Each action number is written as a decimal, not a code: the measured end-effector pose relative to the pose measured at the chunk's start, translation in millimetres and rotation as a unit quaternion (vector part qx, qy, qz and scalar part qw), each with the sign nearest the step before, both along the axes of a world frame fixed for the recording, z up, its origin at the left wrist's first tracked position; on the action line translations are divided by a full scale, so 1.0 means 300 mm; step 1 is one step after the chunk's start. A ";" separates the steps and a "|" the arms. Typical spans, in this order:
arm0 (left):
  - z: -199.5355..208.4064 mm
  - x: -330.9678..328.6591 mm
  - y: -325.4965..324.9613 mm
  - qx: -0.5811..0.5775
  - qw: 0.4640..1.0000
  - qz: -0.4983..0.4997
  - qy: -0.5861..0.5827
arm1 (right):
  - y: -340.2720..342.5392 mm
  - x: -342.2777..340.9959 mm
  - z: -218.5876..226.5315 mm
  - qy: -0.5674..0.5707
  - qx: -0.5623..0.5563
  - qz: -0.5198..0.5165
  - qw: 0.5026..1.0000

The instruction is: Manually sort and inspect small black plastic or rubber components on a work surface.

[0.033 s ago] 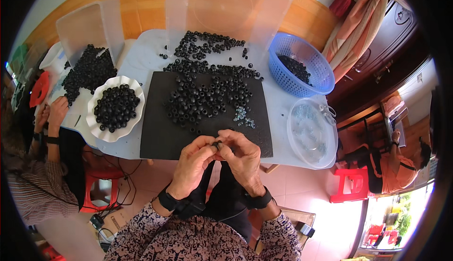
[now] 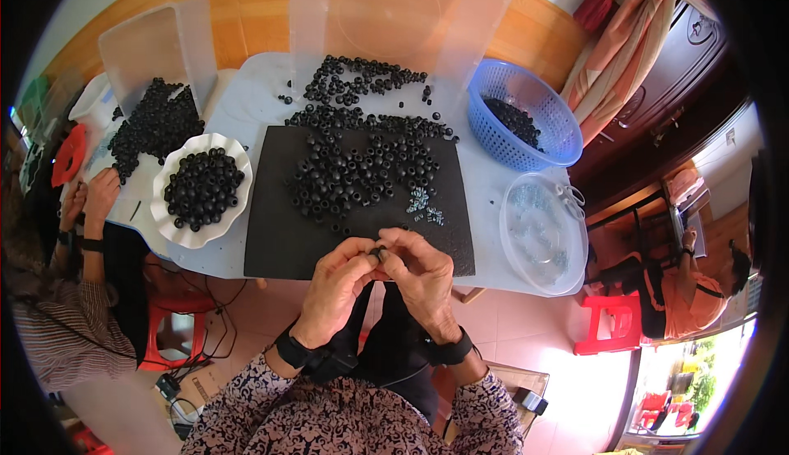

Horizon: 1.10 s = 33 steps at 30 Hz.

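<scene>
My left hand (image 2: 335, 285) and my right hand (image 2: 422, 278) meet over the near edge of a black mat (image 2: 275, 208). Between their fingertips both pinch a small black bead (image 2: 376, 253), mostly covered by the fingers. Just beyond lies a spread of round black beads with holes (image 2: 353, 171), running off the mat's far edge. A little heap of tiny clear pieces (image 2: 421, 200) sits at the right of these beads. A white scalloped bowl (image 2: 161, 208), filled with black beads, stands left of the mat.
At the right are a blue basket (image 2: 526, 157) with black beads and a clear round tray (image 2: 526, 270) with tiny pieces. Translucent bins (image 2: 394, 11) line the back. Another person's hands (image 2: 100, 196) work at the left by a bead pile (image 2: 156, 126). Red stools (image 2: 612, 323) flank the table.
</scene>
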<state>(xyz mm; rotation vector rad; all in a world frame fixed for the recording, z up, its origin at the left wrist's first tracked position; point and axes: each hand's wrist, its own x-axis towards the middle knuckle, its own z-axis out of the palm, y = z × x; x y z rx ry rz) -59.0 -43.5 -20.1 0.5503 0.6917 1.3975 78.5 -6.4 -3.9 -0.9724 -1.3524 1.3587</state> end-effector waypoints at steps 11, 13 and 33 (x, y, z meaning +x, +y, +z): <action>-0.011 0.008 0.009 -0.030 0.997 -0.001 -0.065 | -0.005 -0.017 -0.039 -0.129 0.215 -0.040 0.967; -0.001 0.011 0.010 -0.030 0.997 0.005 -0.068 | -0.003 -0.031 -0.044 -0.156 0.248 -0.066 0.954; -0.010 0.030 0.016 -0.013 0.999 0.040 -0.026 | 0.025 -0.050 -0.052 -0.148 0.287 -0.085 0.943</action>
